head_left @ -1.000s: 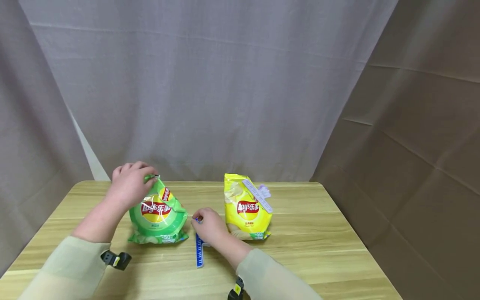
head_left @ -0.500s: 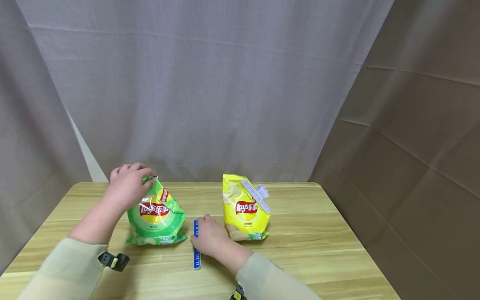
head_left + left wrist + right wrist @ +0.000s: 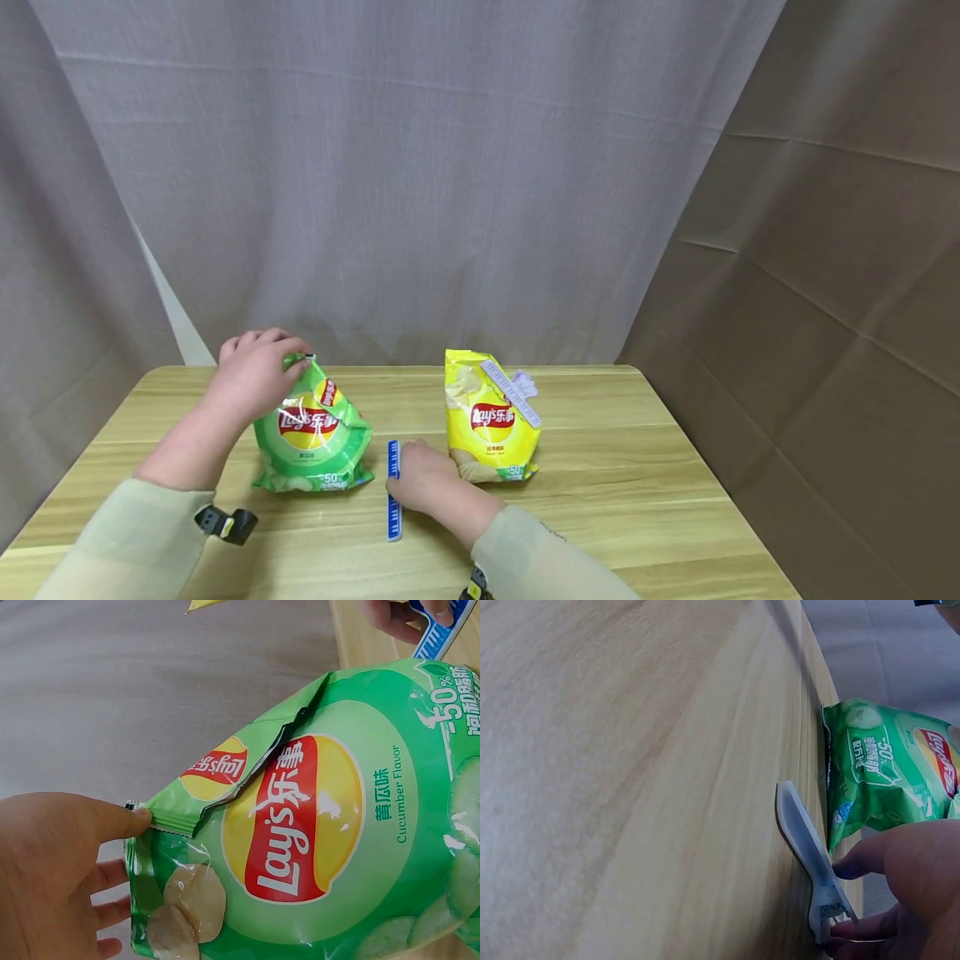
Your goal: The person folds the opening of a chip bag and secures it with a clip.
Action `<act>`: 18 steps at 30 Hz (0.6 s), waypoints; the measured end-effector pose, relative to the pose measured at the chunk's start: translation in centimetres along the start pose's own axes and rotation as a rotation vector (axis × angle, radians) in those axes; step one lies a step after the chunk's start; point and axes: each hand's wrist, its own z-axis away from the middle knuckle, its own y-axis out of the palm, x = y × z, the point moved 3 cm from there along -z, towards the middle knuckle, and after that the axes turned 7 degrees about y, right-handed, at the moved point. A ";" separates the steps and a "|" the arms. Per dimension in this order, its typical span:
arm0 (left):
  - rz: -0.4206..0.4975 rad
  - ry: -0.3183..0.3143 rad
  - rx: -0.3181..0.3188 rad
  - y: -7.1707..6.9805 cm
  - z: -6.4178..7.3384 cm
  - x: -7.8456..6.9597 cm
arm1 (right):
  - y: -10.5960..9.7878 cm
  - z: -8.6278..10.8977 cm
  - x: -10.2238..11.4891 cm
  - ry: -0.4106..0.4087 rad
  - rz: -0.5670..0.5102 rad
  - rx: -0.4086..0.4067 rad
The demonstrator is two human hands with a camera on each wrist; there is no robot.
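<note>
Glossy, crinkled film on that green bag [image 3: 300, 825] at your left fingers [image 3: 112, 874]; smooth plastic blue clip [image 3: 393, 463] between your right fingers [image 3: 874, 928], wood-grain tabletop [image 3: 637, 500] beneath them, shiny yellow bag [image 3: 472, 437] past them, matt cloth curtain [image 3: 450, 183] behind.

Green Lay's chip bag [image 3: 313, 450], cucumber flavor: standing on tabletop [image 3: 615, 500], bottom edge down, printed front toward head camera. Top folded over front in slanting flap, second logo showing on fold; gripped at upper corner by left hand [image 3: 257, 375]. Blue clip [image 3: 393, 457]: long, straight, pale-edged, white comb-like marks along bar; lengthwise toward person, near bag's lower right corner, apart from bag, pinched by right hand [image 3: 426, 477].
</note>
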 end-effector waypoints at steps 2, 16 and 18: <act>0.000 -0.002 0.002 0.0 0.0 0.0 | 0.0 0.0 0.0 -0.004 0.006 -0.004; 0.005 -0.007 0.001 0.0 0.2 -0.1 | 0.0 0.1 0.1 -0.019 0.036 -0.005; 0.008 -0.007 0.001 0.0 0.2 -0.2 | -0.1 0.1 0.1 -0.032 0.041 -0.011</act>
